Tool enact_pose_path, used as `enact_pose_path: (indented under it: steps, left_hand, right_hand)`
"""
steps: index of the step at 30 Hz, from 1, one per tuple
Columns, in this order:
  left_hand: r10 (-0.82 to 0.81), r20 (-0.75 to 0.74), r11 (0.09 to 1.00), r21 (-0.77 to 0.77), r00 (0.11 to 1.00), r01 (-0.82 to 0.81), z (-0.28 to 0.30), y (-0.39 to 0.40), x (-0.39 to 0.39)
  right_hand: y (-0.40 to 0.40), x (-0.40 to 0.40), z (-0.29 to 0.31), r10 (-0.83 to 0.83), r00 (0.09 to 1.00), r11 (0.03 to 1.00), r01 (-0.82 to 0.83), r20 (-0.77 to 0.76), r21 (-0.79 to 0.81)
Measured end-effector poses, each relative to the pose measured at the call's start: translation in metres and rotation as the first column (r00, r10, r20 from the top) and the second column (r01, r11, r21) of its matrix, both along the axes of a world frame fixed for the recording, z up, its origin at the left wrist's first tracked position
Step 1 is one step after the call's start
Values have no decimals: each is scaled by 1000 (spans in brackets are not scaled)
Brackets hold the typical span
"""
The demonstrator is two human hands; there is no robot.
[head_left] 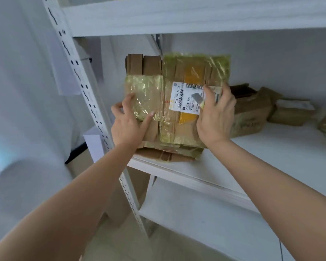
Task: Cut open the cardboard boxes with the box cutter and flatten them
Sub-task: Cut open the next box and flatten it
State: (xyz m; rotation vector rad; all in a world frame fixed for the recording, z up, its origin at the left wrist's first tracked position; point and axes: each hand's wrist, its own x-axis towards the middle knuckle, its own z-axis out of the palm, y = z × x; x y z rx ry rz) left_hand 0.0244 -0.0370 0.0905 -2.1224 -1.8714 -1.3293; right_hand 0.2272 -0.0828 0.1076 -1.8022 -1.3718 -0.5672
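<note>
Flattened cardboard box (177,102), wrapped in yellowish clear tape and bearing a white shipping label (189,97) with barcodes, stands nearly upright on the white shelf (252,166) of a metal rack, its lower edge resting on more flattened cardboard (164,156) lying at the shelf's front edge. The left hand (129,121) presses against the box's left part, fingers straight and spread over the tape, thumb laid across its lower face. The right hand (215,117) grips the box's right edge, fingers curled round it, and the same hand also holds the box cutter (199,99), whose grey blade lies over the label with a bit of pale yellow-green handle showing beside the thumb. Behind the right hand, further along the shelf, sit other cardboard boxes (252,112), taped and crumpled, one carrying a white label. A perforated upright post (87,95) of the rack runs down the left of the box.
</note>
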Motion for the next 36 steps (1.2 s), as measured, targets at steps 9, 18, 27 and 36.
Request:
enact_pose_path:
  steps: [9, 18, 27, 36]
  left_hand:
    - [15, -232, 971, -227, 972, -69, -30, 42, -10]
    - [-117, -347, 895, -443, 930, -53, -85, 63, 2]
    - [-394, -496, 841, -534, 774, 86, -84, 82, 40]
    - [-435, -519, 838, -532, 736, 121, -113, 85, 40]
  right_hand:
    - [44, -21, -47, -36, 988, 893, 99, 150, -440]
    - [49, 0, -116, -20, 999, 642, 39, 34, -765]
    - [62, -6, -112, -62, 998, 584, 37, 2, -811]
    - [62, -9, -127, -99, 994, 631, 26, -47, -775]
